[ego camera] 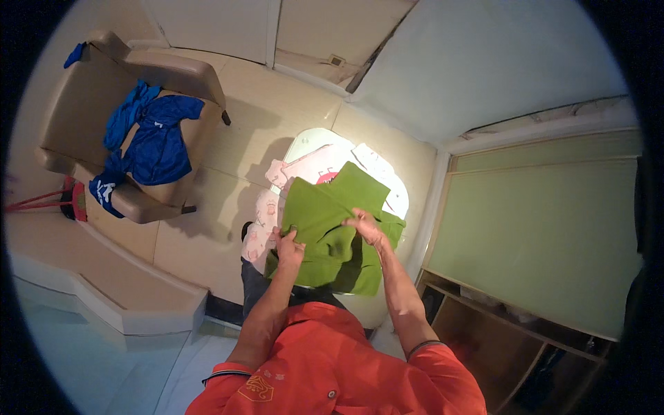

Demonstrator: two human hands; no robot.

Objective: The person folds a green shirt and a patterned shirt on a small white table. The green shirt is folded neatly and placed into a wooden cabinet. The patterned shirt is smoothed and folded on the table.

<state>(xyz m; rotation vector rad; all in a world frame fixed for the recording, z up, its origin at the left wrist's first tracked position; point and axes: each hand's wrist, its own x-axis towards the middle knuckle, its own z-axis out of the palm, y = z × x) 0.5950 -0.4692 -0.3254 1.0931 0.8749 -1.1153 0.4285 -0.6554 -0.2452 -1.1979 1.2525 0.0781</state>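
A green garment (332, 202) is spread before me, partly folded and creased, with a shadowed hollow near its middle. My left hand (290, 248) grips its left edge, the thumb on top of the cloth. On the right, my right hand (365, 226) pinches a raised fold of the same cloth. Beneath it lies a pale pink printed garment (307, 165), one sleeve (259, 228) hanging over the left side. White printed cloth (386, 176) shows behind. All of these rest on a small light-coloured table (314, 137), mostly covered.
To the left stands a beige armchair (78, 111) with blue clothes (161, 140) on its seat and arm. A red-handled dustpan (79, 201) is beside it. A pale raised ledge (129, 277) runs at lower left. On the right is a wooden cabinet (482, 332) below a pale green panel (534, 233).
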